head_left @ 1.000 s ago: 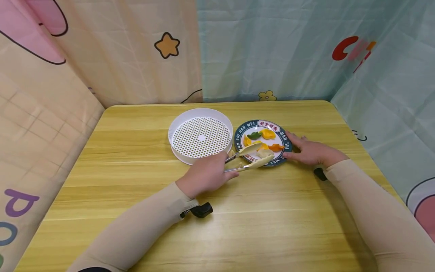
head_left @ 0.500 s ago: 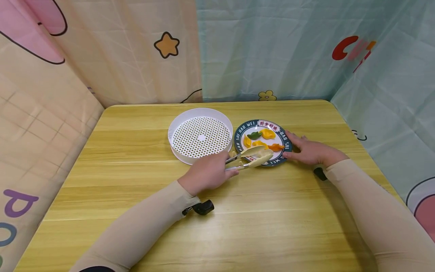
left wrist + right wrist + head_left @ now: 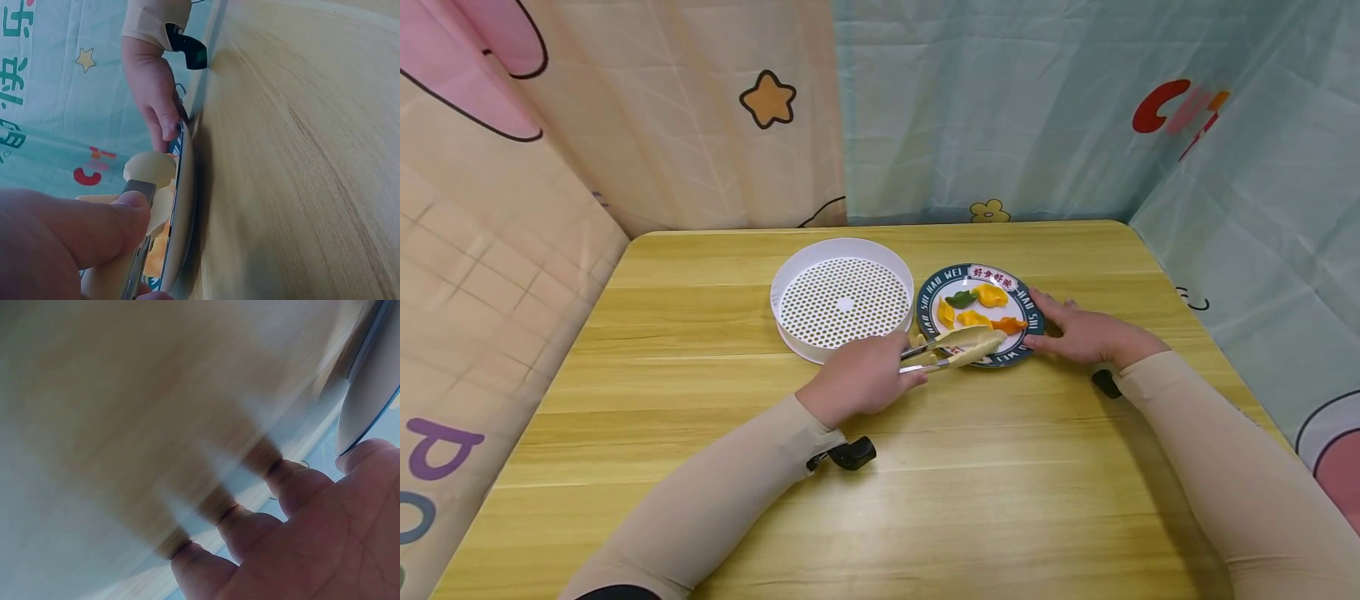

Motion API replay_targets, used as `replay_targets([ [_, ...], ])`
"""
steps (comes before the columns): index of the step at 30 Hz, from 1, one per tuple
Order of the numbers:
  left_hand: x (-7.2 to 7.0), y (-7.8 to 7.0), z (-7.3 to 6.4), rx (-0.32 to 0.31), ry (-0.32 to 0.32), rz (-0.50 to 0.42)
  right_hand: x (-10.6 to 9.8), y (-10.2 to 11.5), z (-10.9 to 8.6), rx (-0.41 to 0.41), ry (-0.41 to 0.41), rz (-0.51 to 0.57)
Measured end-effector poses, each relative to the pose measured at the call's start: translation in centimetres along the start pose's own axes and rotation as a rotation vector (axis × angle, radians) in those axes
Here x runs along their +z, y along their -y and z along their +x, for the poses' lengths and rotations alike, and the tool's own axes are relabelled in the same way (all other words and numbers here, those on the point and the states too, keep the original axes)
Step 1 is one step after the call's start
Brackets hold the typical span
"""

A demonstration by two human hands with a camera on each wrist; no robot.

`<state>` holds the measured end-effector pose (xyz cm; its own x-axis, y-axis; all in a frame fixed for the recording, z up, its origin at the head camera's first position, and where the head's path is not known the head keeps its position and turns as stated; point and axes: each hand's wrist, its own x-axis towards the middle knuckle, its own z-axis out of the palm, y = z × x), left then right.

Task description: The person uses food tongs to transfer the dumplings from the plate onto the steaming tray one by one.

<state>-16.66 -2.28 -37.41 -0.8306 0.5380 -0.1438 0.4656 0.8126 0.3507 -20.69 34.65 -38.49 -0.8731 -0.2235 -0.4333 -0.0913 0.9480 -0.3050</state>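
Observation:
My left hand (image 3: 865, 375) grips metal-armed tongs (image 3: 970, 340) with cream tips, over the near part of a plate (image 3: 931, 292). A pale dumpling-like piece is mostly hidden between the tips. On the plate lie a green dumpling (image 3: 961, 299), yellow dumplings (image 3: 991, 295) and an orange dumpling (image 3: 1009, 325). My right hand (image 3: 1086, 333) touches the plate's right rim, thumb and forefinger spread along it; in the right wrist view its other fingertips (image 3: 250, 531) rest on the table. In the left wrist view, a thumb (image 3: 100, 228) presses the tongs.
A white round steamer tray (image 3: 784, 321) with a perforated bottom stands just left of the plate, behind my left hand. Both sit on a wooden table (image 3: 940, 492). Printed curtains (image 3: 925, 125) hang behind and at the sides.
The tongs' tips have come closer together around the pale piece, which is now mostly covered. My left hand has shifted slightly right and away from me. My right hand and the plate have stayed put.

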Motion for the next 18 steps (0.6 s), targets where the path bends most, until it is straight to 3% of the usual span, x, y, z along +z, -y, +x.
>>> replay_targets([
  [18, -0.85, -0.81, 0.92, -0.030, 0.071, 0.045, -0.06, 0.08, 0.01, 0.010, 0.012, -0.008],
])
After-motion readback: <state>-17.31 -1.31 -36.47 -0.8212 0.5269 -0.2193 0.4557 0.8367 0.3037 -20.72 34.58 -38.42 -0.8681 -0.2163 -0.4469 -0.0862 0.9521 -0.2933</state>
